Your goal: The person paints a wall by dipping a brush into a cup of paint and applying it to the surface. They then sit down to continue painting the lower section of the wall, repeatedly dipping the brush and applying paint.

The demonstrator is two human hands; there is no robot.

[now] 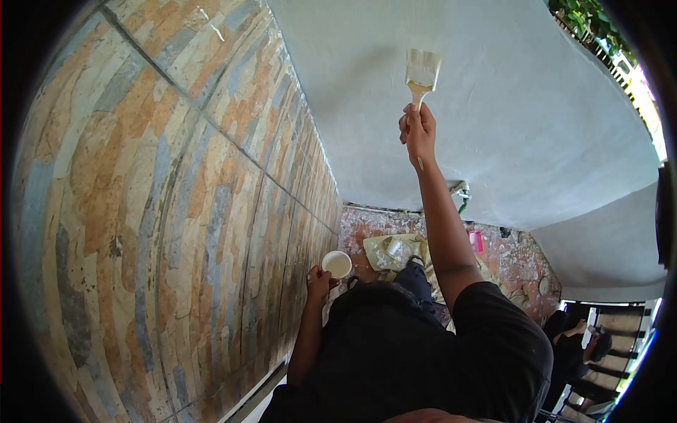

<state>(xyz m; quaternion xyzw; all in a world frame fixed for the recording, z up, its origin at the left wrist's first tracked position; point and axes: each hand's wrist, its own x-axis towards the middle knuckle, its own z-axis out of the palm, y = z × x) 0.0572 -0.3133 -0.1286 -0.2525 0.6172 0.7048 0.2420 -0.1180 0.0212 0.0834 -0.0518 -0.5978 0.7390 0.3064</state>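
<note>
My right hand (418, 130) is raised high with its fingers wrapped round the handle of a wide paintbrush (423, 69). The bristles point up and lie against or close to the pale grey wall (367, 120). Low on the left, my left hand (321, 283) grips a white cup (337, 264) by its side, with a pale liquid inside. The cup is near the stone-patterned tile wall (169, 211).
A stained cloth (377, 254) with a container on it lies on the paint-spotted floor (522, 264) by my feet. A pink object (475, 241) and a wall tap (462, 189) are beyond. Another person (575, 349) is at the lower right.
</note>
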